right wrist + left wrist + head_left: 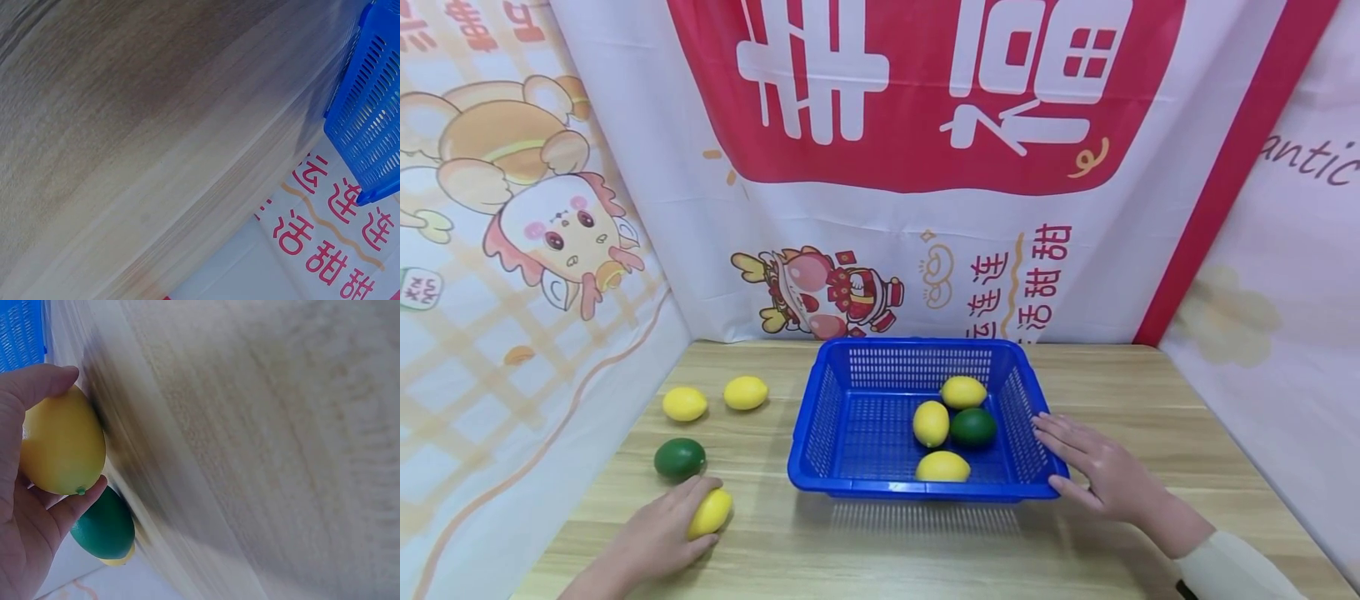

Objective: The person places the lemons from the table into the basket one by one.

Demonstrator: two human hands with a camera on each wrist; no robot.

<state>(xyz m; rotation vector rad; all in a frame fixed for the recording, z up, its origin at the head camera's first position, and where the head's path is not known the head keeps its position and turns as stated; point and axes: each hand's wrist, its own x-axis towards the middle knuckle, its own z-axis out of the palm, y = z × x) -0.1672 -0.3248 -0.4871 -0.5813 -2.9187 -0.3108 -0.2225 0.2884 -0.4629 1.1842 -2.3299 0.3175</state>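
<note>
My left hand (658,533) holds a yellow lemon (711,512) between thumb and fingers at the table's left. In the left wrist view, the thumb lies on one side of this lemon (65,440) and fingertips on the other. Just behind it sits a dark green lemon-shaped fruit (680,458). Farther back lie two more lemons, one to the left (685,404) and another beside it (746,392). My right hand (1108,473) touches the right rim of a blue plastic basket (805,433), its fingers fairly straight and the thumb near the front corner. The right wrist view leaves that hand out.
Inside the basket, on its right half, three lemons (931,424) lie around one green fruit (973,427). The wooden table (760,550) meets a printed cloth (880,217) at the back, with cloth walls at left and right.
</note>
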